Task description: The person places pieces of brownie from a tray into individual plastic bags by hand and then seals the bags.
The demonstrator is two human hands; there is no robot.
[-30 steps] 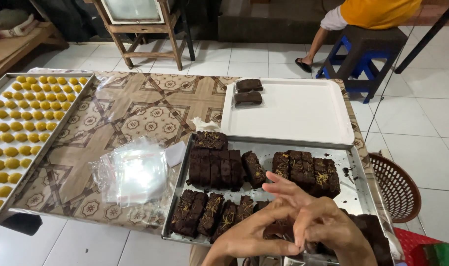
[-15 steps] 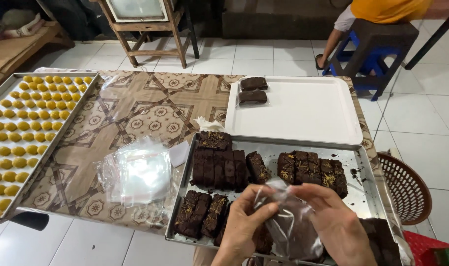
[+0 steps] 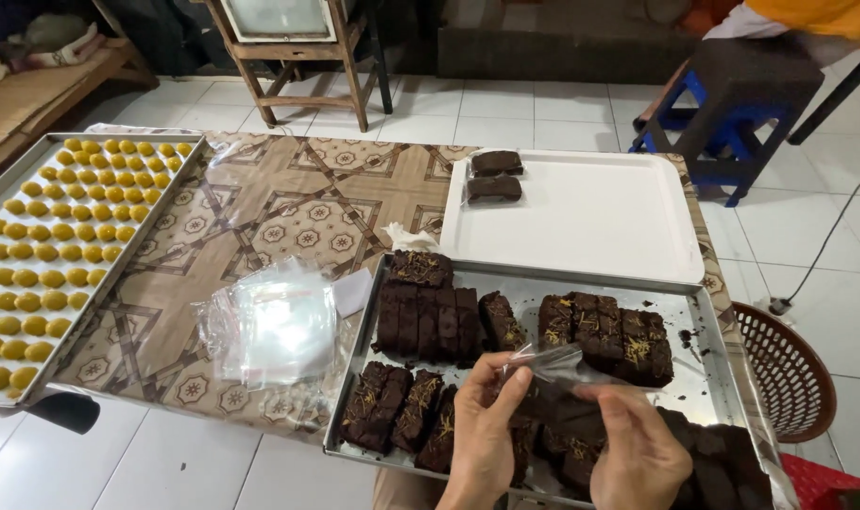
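My left hand (image 3: 484, 434) and my right hand (image 3: 638, 456) both pinch a small clear plastic bag (image 3: 554, 370) over the near end of a metal tray (image 3: 524, 285). The tray holds several dark brownie slices (image 3: 428, 319), some topped with yellow shreds. Whether a slice sits inside the bag I cannot tell. To the left on the patterned tablecloth lies a stack of clear plastic bags (image 3: 271, 326). Behind the metal tray, a white tray (image 3: 590, 217) carries two wrapped brownies (image 3: 495, 177) at its far left corner.
A long metal tray (image 3: 154, 219) of small yellow cookies (image 3: 42, 250) fills the table's left side. A brown plastic basket (image 3: 787, 370) stands on the tiled floor at the right. A wooden stand (image 3: 298, 57) and a blue stool (image 3: 723, 104) with a seated person stand behind.
My hands were bunched together over the tray's near edge; they then lifted and spread a clear bag. Now they hold it lower and flatter over the brownies.
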